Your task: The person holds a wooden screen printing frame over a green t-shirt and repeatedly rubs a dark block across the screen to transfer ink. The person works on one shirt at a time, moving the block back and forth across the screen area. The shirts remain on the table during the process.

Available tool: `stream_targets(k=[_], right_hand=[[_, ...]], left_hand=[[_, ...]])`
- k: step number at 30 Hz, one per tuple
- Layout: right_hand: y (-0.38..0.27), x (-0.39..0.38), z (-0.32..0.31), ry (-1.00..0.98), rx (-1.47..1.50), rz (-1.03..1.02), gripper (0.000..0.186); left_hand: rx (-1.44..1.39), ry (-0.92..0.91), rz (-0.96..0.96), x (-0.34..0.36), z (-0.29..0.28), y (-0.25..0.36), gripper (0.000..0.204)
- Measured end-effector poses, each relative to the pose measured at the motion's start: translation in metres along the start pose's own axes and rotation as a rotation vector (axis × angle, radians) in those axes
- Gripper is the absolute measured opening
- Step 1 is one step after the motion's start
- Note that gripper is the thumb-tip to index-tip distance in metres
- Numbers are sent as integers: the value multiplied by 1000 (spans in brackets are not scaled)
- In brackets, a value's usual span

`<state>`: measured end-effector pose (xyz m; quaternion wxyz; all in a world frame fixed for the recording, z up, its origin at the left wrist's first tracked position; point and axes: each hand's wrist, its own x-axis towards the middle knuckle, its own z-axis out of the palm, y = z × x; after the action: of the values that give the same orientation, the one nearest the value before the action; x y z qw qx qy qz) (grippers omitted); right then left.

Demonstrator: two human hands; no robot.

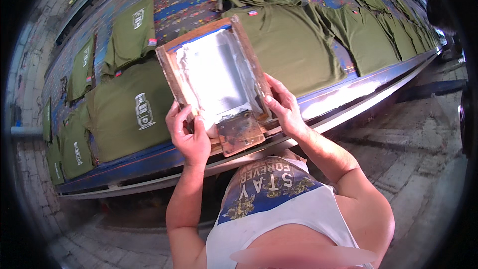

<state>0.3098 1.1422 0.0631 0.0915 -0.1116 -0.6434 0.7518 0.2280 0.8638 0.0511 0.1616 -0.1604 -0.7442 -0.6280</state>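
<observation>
A wooden screen-printing frame is held up in front of me, tilted over the near edge of the table. White ink is smeared along its inner sides, and its mesh looks bright white. My left hand grips its lower left side, with thumb and fingers closed round the wood. On the lower right side my right hand is closed, thumb on top. A brown, ink-stained squeegee block rests at the frame's near end, between my hands. Beneath the frame lies an olive green T-shirt, partly hidden.
A long blue, paint-spotted table runs across the view. To the left lie several olive T-shirts with white prints, one being the printed shirt. Further olive shirts line the right side. A pale rail follows the near edge.
</observation>
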Motion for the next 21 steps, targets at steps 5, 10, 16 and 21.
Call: stream_targets(k=[5, 10, 16, 21], right_hand=[[-16, -20, -137, 104, 51, 46, 75], [-29, -36, -234, 244, -5, 50, 72], [-26, -27, -275, 241, -88, -17, 65], [-20, 3, -267, 162, -338, -86, 66]], left_hand=[[-173, -44, -117, -39, 139, 24, 44], [-171, -86, -34, -57, 248, 37, 42], [-127, -85, -53, -57, 284, 38, 41], [-207, -33, -137, -43, 273, 27, 31]])
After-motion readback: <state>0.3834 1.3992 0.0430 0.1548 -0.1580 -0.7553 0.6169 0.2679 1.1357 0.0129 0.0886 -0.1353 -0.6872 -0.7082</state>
